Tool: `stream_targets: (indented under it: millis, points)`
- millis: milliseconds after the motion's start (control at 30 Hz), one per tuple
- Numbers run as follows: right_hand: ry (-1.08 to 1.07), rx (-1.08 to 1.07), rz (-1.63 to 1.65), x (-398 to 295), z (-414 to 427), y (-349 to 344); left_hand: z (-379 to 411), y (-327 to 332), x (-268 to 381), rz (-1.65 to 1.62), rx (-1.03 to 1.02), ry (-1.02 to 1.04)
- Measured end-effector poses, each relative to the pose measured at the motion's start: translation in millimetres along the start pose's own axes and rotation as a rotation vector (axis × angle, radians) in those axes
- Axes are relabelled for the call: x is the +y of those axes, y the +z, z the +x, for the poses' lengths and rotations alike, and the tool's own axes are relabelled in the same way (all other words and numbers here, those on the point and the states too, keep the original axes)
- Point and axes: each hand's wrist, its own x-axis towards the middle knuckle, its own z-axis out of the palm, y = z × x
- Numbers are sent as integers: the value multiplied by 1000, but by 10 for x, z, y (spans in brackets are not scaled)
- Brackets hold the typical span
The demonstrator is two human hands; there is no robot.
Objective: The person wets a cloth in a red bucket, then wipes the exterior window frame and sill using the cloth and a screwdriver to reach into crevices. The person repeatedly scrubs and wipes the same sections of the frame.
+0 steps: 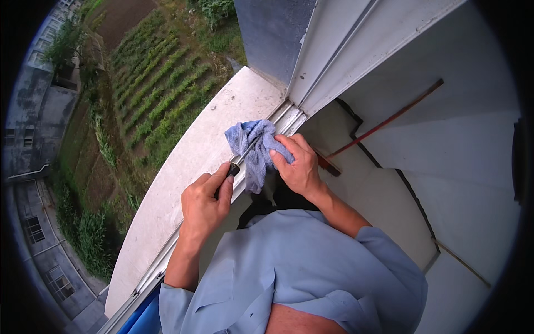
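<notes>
My left hand [208, 196] is closed around the black handle of a screwdriver [249, 149], whose metal shaft points up and to the right across a blue-grey terry cloth [267, 140]. The screwdriver's tip is hidden in the cloth. My right hand [298, 165] pinches the right side of the same cloth between thumb and fingers. Cloth and tool are over the white sliding-window track [292, 119], near the corner where the track meets the upright frame. Part of the cloth hangs down on the indoor side of the track.
Outside the track lies a pale stone sill [187, 167] with an open drop to garden rows beyond. A grey wall [275, 37] and white window frame [354, 46] rise at the corner. Indoors, a broom with a red handle [388, 119] leans on the white wall.
</notes>
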Motion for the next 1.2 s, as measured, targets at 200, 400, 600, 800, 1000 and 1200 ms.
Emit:
stream_targets:
  millis: [200, 400, 600, 800, 1000, 1200]
  points:
    - [99, 20, 44, -5, 74, 38, -32, 165, 153, 230, 69, 72]
    - [35, -56, -65, -61, 124, -25, 25, 183, 211, 366, 47, 153]
    - [-43, 20, -37, -76, -28, -8, -35, 341, 382, 478, 73, 142]
    - [452, 67, 343, 162, -418, 16, 75, 251, 136, 229, 38, 113]
    - [370, -167, 239, 191, -339, 90, 51, 402, 20, 232, 112, 186]
    - [518, -211, 367, 35, -138, -125, 166, 535, 166, 286, 119, 197]
